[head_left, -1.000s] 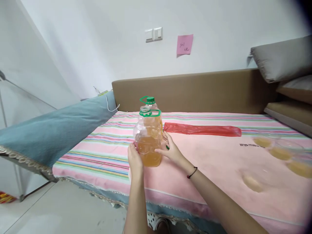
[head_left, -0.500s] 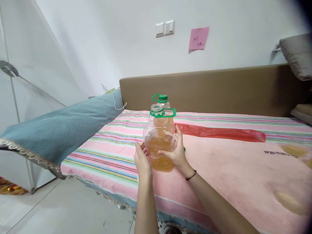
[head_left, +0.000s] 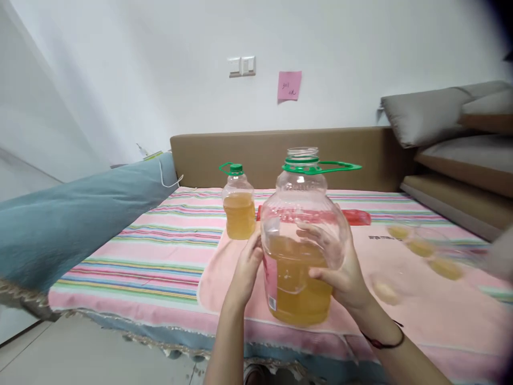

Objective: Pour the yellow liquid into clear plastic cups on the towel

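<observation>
Between my two hands is a large clear plastic jug [head_left: 302,289], about half full of yellow liquid, upright, with a green carry handle at its neck and no cap on. My left hand [head_left: 246,270] presses against its left side, beside a pink label. Around its right side wraps my right hand [head_left: 347,272], thumb in front and fingers seen through the plastic behind. Whether the jug's base touches the cloth I cannot tell. Farther back on the left stands a smaller-looking jug [head_left: 239,211] of yellow liquid, with a green cap and handle.
Several clear cups of yellow liquid [head_left: 420,247] stand on the pink cloth [head_left: 224,283] at right, blurred. A red plastic bag [head_left: 356,217] lies behind the front jug. Grey and brown cushions [head_left: 460,155] are piled at the back right. A blue-covered armrest [head_left: 108,184] bounds the left.
The uncapped jug has moved right and nearer to me in both hands, away from the capped jug, which now shows fully. My view has turned right, bringing the cups and cushions farther in.
</observation>
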`<action>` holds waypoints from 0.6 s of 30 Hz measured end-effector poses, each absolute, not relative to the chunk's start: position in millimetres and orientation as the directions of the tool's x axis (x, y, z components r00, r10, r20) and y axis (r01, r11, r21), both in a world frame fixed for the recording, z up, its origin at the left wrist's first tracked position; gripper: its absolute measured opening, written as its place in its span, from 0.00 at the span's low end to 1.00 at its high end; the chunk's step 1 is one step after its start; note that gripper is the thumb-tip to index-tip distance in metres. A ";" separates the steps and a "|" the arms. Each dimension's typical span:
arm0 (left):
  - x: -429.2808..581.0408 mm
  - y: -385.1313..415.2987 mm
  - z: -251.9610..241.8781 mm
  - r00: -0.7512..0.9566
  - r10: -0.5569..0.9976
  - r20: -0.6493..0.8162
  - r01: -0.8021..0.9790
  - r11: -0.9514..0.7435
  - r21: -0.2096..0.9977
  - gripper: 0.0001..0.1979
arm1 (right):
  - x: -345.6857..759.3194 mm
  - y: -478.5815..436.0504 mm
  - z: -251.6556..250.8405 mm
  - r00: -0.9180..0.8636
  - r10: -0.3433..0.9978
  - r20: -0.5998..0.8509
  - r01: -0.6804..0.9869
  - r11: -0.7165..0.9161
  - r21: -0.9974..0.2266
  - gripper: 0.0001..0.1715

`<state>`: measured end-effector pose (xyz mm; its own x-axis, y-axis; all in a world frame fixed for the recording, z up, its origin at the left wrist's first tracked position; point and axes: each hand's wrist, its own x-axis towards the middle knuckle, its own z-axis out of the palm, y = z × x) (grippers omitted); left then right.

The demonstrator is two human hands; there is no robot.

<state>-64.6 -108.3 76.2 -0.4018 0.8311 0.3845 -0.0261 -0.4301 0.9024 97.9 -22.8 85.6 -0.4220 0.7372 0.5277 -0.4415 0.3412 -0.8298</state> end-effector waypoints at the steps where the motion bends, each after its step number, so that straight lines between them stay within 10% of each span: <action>1: -53.7 -105.8 75.9 -0.318 0.860 0.400 -0.046 -0.436 0.899 0.38 | 116.5 -24.6 88.8 -0.411 0.764 0.497 -0.427 0.321 -0.846 0.76; 10: 62.3 -88.1 64.1 0.266 0.910 0.319 -0.165 -0.283 0.945 0.62 | 274.0 -50.7 80.7 -0.376 0.893 0.247 -0.244 0.161 -0.956 0.78; 18: 154.5 -85.6 40.6 0.339 0.879 0.335 -0.231 -0.267 0.936 0.53 | 376.3 -69.3 60.8 -0.337 0.939 0.064 -0.068 0.043 -0.997 0.80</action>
